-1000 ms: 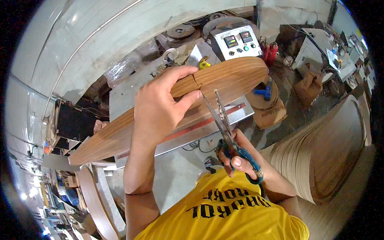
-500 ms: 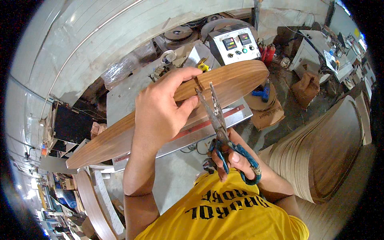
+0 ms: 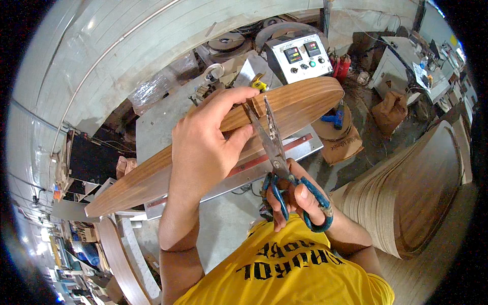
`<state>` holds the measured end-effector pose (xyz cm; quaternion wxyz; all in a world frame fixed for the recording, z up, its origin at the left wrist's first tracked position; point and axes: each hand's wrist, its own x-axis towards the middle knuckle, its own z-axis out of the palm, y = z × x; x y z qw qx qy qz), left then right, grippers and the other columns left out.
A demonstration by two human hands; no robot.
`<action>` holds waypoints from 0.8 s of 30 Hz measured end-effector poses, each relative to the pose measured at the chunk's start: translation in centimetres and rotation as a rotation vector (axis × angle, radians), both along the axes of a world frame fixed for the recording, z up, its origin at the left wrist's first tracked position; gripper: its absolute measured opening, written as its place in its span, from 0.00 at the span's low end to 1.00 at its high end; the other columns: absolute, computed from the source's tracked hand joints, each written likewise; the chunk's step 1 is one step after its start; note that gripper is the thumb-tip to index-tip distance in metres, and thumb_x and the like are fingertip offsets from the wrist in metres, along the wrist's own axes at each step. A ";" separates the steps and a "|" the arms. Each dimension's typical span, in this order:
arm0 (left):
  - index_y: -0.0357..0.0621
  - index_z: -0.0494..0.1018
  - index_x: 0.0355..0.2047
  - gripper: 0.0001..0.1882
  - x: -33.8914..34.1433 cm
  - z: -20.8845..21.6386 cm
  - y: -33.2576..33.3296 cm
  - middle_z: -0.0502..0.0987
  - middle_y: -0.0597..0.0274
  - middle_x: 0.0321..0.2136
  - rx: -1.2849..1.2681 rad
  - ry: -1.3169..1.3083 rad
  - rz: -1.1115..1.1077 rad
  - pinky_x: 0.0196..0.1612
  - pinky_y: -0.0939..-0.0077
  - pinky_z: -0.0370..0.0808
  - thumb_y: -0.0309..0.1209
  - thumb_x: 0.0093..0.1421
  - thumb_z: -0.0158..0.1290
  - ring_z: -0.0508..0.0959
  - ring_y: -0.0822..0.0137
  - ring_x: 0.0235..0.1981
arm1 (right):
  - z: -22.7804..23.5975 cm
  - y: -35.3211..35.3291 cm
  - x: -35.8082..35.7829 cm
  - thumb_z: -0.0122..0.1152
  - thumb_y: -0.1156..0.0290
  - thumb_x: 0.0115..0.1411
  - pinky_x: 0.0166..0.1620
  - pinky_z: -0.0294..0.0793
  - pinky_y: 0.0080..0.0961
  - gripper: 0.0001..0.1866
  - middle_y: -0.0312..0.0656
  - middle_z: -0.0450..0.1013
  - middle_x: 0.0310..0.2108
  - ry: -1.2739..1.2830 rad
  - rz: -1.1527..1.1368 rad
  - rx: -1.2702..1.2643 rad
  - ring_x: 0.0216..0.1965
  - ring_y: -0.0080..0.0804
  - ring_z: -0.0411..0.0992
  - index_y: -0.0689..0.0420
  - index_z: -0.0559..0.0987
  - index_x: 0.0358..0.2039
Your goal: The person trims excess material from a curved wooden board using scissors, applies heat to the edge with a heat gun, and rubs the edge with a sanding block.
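A long oval wooden board [image 3: 290, 114] stands tilted across the worktable, its wood-grain edge strip [image 3: 305, 90] running along the rim. My left hand [image 3: 201, 134] pinches the strip at the rim between thumb and fingers, near a seam or strip end at mid-length. In my right hand [image 3: 300, 201] is a pair of scissors [image 3: 277, 157] with worn blades and blue-wrapped handles. The blades are spread and point up, their tips on either side of the strip end beside my left fingertips. Whether the blades touch the strip I cannot tell.
Behind the board are a control box [image 3: 300, 58] and a yellow tape measure [image 3: 259, 84]. A metal rail with a red strip [image 3: 249, 165] lies below it. Stacked oval boards [image 3: 422, 188] stand at the right, near a blue power tool [image 3: 334, 119]. Another curved board [image 3: 119, 259] is at lower left.
The scissors have shifted slightly up and left, bringing the blade tips further over the strip. My left hand keeps its pinch, and the board has barely moved.
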<state>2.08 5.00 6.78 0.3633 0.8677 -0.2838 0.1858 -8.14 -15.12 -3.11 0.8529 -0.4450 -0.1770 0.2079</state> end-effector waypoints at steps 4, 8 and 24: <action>0.53 0.81 0.54 0.24 0.0 0.0 0.0 0.87 0.59 0.49 0.002 0.034 0.011 0.48 0.61 0.83 0.24 0.56 0.69 0.87 0.49 0.49 | -0.4 0.1 0.4 0.56 0.32 0.71 0.33 0.85 0.25 0.42 0.40 0.70 0.38 -0.009 -0.003 0.019 0.29 0.27 0.76 0.59 0.60 0.61; 0.52 0.81 0.54 0.24 -0.3 0.3 -0.2 0.86 0.58 0.49 0.011 0.033 0.027 0.49 0.61 0.83 0.25 0.56 0.70 0.86 0.49 0.49 | 0.1 0.2 0.7 0.56 0.31 0.70 0.32 0.85 0.24 0.43 0.40 0.70 0.37 0.011 -0.018 0.006 0.27 0.27 0.76 0.58 0.60 0.61; 0.51 0.82 0.54 0.25 -0.2 0.6 -0.4 0.86 0.56 0.52 0.020 0.076 0.053 0.54 0.62 0.81 0.22 0.55 0.69 0.86 0.50 0.53 | -1.2 -0.1 0.8 0.58 0.29 0.69 0.35 0.91 0.40 0.55 0.41 0.73 0.38 0.179 0.159 0.203 0.27 0.34 0.80 0.52 0.44 0.77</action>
